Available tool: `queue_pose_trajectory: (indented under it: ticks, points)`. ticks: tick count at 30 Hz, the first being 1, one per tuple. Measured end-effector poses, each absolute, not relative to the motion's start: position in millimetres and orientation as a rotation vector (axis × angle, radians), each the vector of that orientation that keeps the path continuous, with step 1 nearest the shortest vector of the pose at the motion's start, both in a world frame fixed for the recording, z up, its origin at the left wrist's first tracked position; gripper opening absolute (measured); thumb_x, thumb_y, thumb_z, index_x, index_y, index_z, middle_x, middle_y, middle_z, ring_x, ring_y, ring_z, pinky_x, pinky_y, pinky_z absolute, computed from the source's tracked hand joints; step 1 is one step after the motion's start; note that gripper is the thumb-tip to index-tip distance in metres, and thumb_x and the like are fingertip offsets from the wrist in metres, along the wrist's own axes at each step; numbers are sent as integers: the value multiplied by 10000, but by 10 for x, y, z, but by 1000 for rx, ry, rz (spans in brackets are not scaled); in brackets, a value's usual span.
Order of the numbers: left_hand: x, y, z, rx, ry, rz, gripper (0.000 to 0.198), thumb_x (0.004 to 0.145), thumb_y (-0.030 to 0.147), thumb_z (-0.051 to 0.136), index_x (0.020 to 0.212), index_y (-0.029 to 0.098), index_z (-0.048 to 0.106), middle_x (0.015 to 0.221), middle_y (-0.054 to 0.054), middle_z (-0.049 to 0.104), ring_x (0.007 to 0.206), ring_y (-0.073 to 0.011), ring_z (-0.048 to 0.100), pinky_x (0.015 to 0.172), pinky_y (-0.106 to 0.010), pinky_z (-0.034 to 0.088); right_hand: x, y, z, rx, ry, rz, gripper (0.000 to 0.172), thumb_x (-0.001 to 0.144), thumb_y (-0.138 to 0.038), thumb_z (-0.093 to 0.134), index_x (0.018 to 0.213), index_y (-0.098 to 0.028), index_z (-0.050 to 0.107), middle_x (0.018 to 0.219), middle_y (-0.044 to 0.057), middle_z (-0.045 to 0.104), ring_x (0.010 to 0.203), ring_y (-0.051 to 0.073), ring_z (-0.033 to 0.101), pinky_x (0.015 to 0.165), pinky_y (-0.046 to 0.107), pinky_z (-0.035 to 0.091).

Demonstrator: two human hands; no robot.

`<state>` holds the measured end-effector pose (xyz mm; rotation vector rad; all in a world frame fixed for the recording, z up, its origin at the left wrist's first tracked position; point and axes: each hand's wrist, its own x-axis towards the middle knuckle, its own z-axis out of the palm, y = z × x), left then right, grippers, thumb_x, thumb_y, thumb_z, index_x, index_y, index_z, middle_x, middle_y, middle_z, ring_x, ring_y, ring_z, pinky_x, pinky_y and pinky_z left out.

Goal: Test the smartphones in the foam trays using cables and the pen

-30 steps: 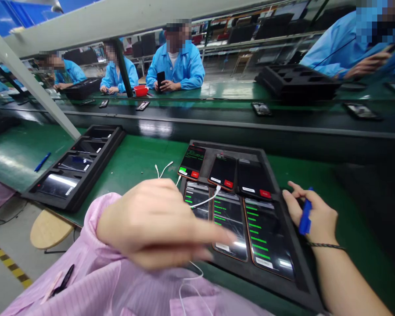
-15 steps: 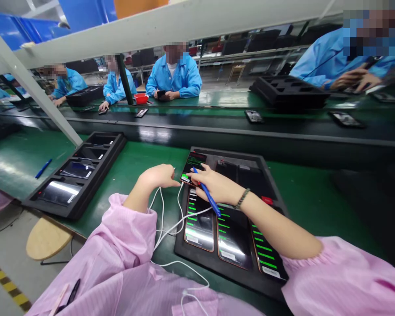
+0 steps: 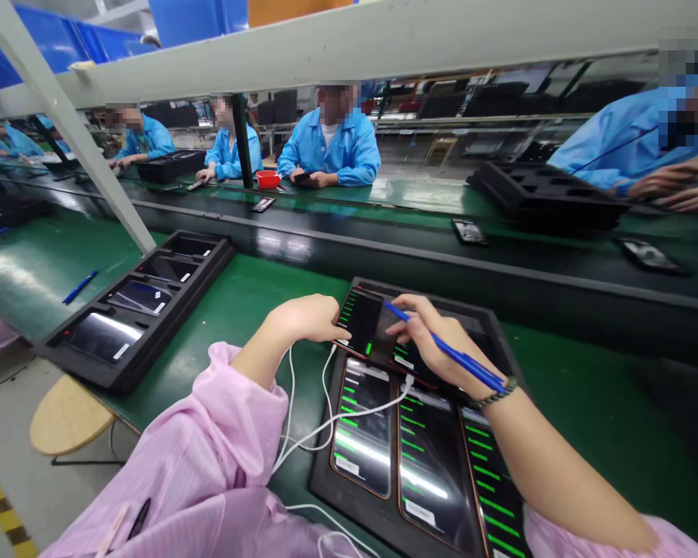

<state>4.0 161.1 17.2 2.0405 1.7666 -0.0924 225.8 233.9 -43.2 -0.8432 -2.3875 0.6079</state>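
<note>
My left hand (image 3: pixel 308 319) is closed at the left edge of a smartphone (image 3: pixel 361 316) with green text lines on its dark screen, thumb by its lower corner. A white cable (image 3: pixel 329 380) runs up to that phone's bottom end; another passes under my left hand. My right hand (image 3: pixel 433 341) has a blue pen (image 3: pixel 471 363) between its fingers, over a second phone (image 3: pixel 404 358) that it partly covers. A white cable plug (image 3: pixel 408 383) meets this phone's lower edge. Both phones are at the upper part of a black foam tray (image 3: pixel 326 473).
Nearer me in the tray lie more lit phones (image 3: pixel 365 426). Left on the green bench stand another phone tray (image 3: pixel 116 376) and a blue pen (image 3: pixel 80 287). Beyond runs a dark conveyor (image 3: pixel 337 232) with phones; co-workers in blue (image 3: pixel 331 147) sit across. A slanted post (image 3: pixel 81 132) rises left.
My right hand, pen in it, has moved right from the upper-left phone to the neighbouring one. The upper-left screen now lists more green lines. My left hand has come against that phone. The view has shifted.
</note>
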Motion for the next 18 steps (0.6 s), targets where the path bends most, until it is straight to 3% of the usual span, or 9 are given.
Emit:
queue_pose_trajectory:
  ticks: [2, 7, 10, 13, 15, 18]
  points:
    - [5, 1620, 171, 2030, 1789, -93, 358, 892, 441, 572, 906, 130, 748, 839, -82, 744, 695, -177, 642, 532, -260, 358, 2251, 2385, -396, -857, -2334, 576, 377, 978, -499, 314, 1086, -222, 547, 654, 11, 683, 580, 189, 659, 587, 289, 499]
    - [-81, 1682, 155, 1957, 1884, -79, 353, 880, 375, 572, 1075, 125, 727, 883, -76, 756, 743, -192, 671, 580, -259, 413, 2171, 2465, -309, -902, -2364, 483, 485, 967, -505, 314, 720, -220, 619, 687, 39, 695, 671, 192, 669, 622, 290, 474]
    - [-89, 1740, 112, 1949, 1894, -78, 418, 871, 262, 554, 1260, 142, 651, 1005, -76, 759, 855, -197, 699, 678, -244, 477, 2172, 2515, -353, -874, -2417, 511, 404, 949, -441, 372, 782, -223, 668, 783, 47, 734, 787, 215, 678, 834, 381, 507]
    - [-58, 1797, 47, 1976, 1857, -58, 515, 880, 154, 490, 1388, 211, 554, 1228, -64, 704, 1048, -196, 685, 849, -241, 501, 2183, 2576, -493, -836, -2493, 475, 251, 892, -306, 430, 905, -244, 673, 870, 31, 745, 893, 238, 663, 1087, 650, 289]
    - [-27, 1826, 8, 1984, 1856, -82, 548, 881, 109, 462, 1408, 239, 534, 1341, -64, 642, 1186, -208, 634, 945, -259, 485, 2174, 2594, -603, -830, -2544, 420, 249, 844, -227, 439, 950, -251, 663, 906, 29, 736, 944, 248, 647, 1082, 767, 135]
    - [16, 1847, -24, 1966, 1868, -162, 559, 883, 85, 455, 1413, 248, 532, 1394, -70, 598, 1290, -223, 566, 1013, -277, 462, 2142, 2545, -716, -780, -2595, 319, 300, 805, -168, 441, 987, -253, 665, 893, 40, 698, 969, 244, 622, 1075, 795, 72]
